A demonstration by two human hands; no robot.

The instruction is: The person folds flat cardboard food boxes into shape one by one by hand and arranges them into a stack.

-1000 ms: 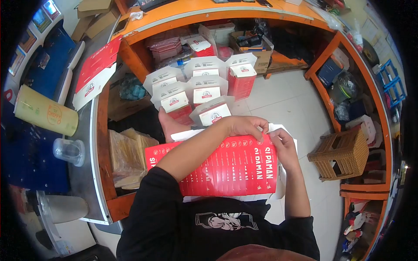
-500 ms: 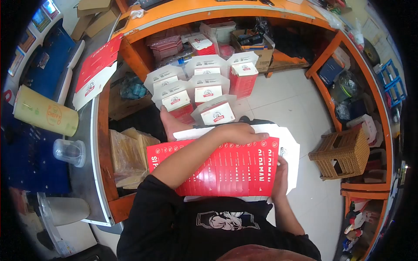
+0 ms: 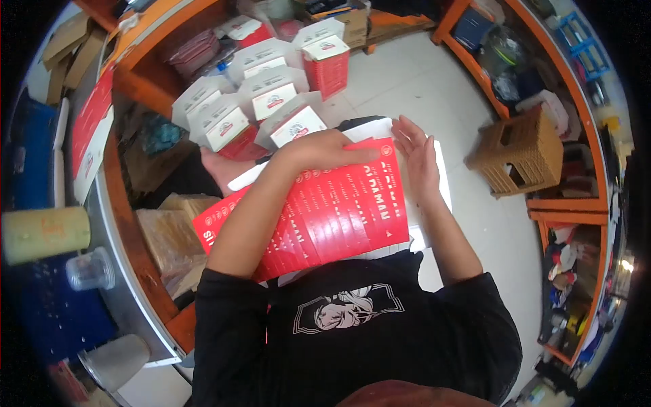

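Note:
A fanned stack of flat red printed cartons [image 3: 339, 210] lies across my lap in overlapping rows. My left hand [image 3: 329, 150] grips its far edge, the thumb on the red face and the other fingers mostly hidden. Beside the stack's right end, my right hand [image 3: 418, 159] is open, with its fingers stretched out. A white carton sheet [image 3: 441, 178] shows beneath and beyond the right hand; whether the palm touches it I cannot tell. Ahead of my left hand stand several folded red-and-white boxes [image 3: 274, 100] with raised flaps.
On the left, a counter [image 3: 129, 271] holds a yellowish cup [image 3: 47, 233], a clear plastic cup [image 3: 91, 269] and a red-and-white sheet [image 3: 93, 139]. A brown woven stool [image 3: 519, 152] stands at the right, near orange shelving [image 3: 569, 205]. Wrapped brown packs [image 3: 169, 237] sit under the counter.
My right hand has come away from the stack's right edge, moved up and opened. The stack has tilted, its right end higher. My left hand still holds it, and the whole view has shifted.

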